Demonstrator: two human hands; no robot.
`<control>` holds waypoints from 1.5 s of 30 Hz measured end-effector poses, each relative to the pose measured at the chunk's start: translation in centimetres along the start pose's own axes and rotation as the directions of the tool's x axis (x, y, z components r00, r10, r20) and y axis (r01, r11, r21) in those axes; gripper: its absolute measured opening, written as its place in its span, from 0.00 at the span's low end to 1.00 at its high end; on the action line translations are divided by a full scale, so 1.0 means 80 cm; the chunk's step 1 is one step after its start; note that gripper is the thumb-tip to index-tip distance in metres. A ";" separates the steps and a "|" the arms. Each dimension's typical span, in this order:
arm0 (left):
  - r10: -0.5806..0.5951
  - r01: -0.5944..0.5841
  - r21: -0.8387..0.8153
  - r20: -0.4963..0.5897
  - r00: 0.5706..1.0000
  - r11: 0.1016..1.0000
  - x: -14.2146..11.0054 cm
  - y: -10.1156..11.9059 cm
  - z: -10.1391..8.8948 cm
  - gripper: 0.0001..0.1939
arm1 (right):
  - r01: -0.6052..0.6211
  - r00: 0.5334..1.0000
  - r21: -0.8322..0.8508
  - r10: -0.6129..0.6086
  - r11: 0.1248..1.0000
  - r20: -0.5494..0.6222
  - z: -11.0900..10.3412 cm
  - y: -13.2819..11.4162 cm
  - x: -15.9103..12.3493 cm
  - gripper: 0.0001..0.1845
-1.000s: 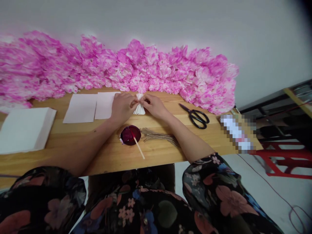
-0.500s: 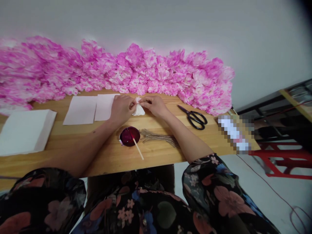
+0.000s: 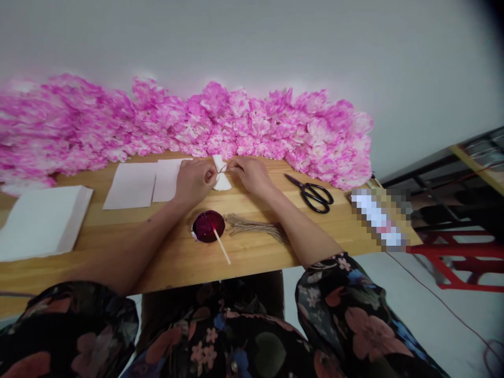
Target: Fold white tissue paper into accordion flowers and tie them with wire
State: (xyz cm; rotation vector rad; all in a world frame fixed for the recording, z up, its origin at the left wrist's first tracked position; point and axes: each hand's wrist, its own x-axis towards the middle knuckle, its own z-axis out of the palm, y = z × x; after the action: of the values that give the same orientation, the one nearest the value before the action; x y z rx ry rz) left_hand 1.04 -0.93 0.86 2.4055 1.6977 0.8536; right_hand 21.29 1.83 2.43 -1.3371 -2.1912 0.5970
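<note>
Left hand [image 3: 193, 178] and right hand [image 3: 251, 174] meet over a pleated white paper bundle [image 3: 221, 178] lying on the surface [image 3: 260, 252] before the pink paper flowers [image 3: 236, 123]. Fingers of both pinch a thin twine at its waist. Bundle folded and cinched; petals not yet spread or coloured. Near: red dye dish [image 3: 208, 227] with stick [image 3: 220, 245], twine strands [image 3: 252, 228], scissors [image 3: 313, 193], paper sheets [image 3: 132, 185].

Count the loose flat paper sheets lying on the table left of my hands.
2: one sheet farther left and one sheet beside it, partly under the left hand. The thick white stack at far left holds more, uncountable.
</note>
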 end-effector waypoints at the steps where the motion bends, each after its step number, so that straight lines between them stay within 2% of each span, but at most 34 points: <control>1: -0.004 0.004 -0.006 0.005 1.000 1.000 0.000 0.000 0.000 0.06 | -0.010 1.000 -0.001 0.010 1.000 -0.004 0.000 -0.001 0.000 0.08; 4: -0.042 0.043 -0.073 0.004 0.999 0.996 0.001 -0.002 0.000 0.05 | -0.037 0.999 0.057 0.038 0.998 -0.019 0.002 -0.001 -0.001 0.07; 7: -0.111 0.111 -0.220 0.014 0.994 0.969 0.000 -0.002 0.000 0.05 | -0.057 0.998 0.249 0.061 0.967 -0.008 0.005 0.001 -0.001 0.07; 12: -0.148 0.147 -0.382 0.028 0.989 0.913 -0.001 0.000 -0.003 0.08 | -0.139 0.990 0.551 0.124 0.823 0.065 0.014 0.003 0.002 0.09; 15: -0.153 0.151 -0.400 0.027 0.988 0.904 0.000 0.001 -0.002 0.08 | -0.175 0.984 0.643 0.147 0.745 0.098 0.019 0.002 0.003 0.12; 18: -0.144 0.138 -0.411 0.016 0.989 0.901 0.001 -0.001 0.000 0.08 | -0.185 0.983 0.686 0.147 0.704 0.114 0.022 0.000 0.003 0.15; 21: -0.148 0.139 -0.406 0.011 0.989 0.903 0.002 0.000 0.000 0.07 | -0.181 0.983 0.682 0.144 0.708 0.111 0.022 -0.001 0.003 0.16; 31: -0.078 0.086 -0.301 0.041 0.996 0.950 0.002 0.001 -0.002 0.08 | -0.113 0.991 0.556 0.135 0.824 0.002 0.025 -0.002 0.003 0.12; 35: -0.047 0.055 -0.198 0.044 0.998 0.979 0.001 0.000 0.000 0.11 | -0.090 0.993 0.530 0.119 0.843 -0.021 0.025 -0.004 0.001 0.11; 39: -0.042 0.047 -0.088 0.066 0.997 0.995 0.002 0.003 0.001 0.08 | -0.069 0.995 0.496 0.093 0.866 -0.023 0.026 -0.005 -0.001 0.09; 43: -0.058 0.062 -0.087 0.048 0.997 0.994 0.002 0.004 0.004 0.07 | -0.027 0.998 0.456 0.053 0.889 -0.045 0.024 -0.007 -0.003 0.04; 45: -0.056 0.061 -0.098 0.047 0.997 0.993 0.002 0.004 0.004 0.07 | 0.011 0.997 0.418 0.024 0.908 -0.080 0.022 -0.008 -0.004 0.05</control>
State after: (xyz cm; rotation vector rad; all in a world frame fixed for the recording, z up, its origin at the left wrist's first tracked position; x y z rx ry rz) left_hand 1.52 -0.81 0.76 2.2817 1.6601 0.8494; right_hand 19.87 1.06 1.37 -1.1166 -1.8536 0.9355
